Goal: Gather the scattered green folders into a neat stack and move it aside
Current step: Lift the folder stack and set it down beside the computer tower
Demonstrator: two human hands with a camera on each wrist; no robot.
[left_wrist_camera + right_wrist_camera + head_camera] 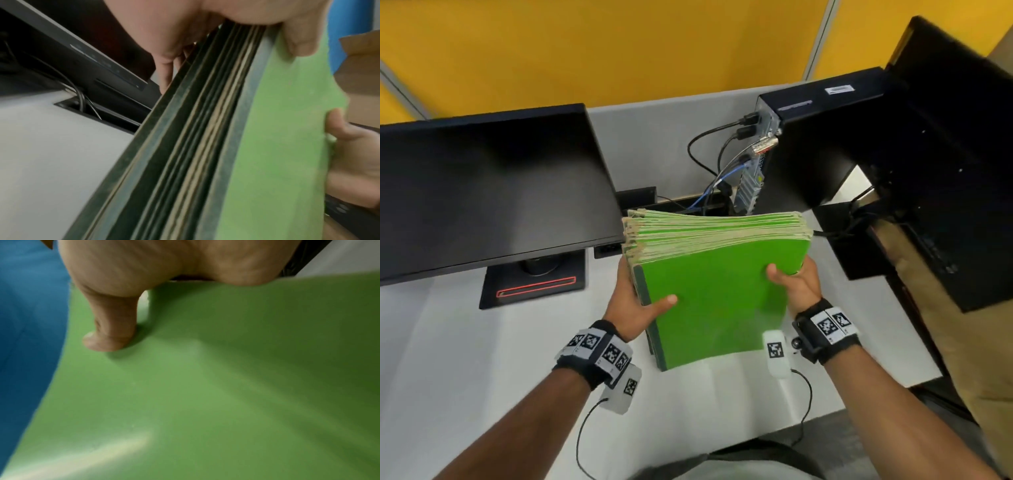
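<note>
A thick stack of green folders (717,291) stands tilted above the white desk (465,342), bottom edge close to the surface, worn top edges fanned toward the monitors. My left hand (635,303) grips the stack's dark spine side, thumb across the front cover. My right hand (796,279) grips the opposite edge, thumb on the cover. In the left wrist view the layered folder spines (195,146) run diagonally under my left hand (236,35). The right wrist view is filled by the green cover (226,386), with my right hand (144,288) pressing its thumb on it.
A black monitor (489,192) on its stand (534,284) sits at left. At back right stand a black computer tower (818,150) with cables (719,164) and a second black monitor (955,164). A cable slot (98,112) opens in the desk. Yellow partition behind.
</note>
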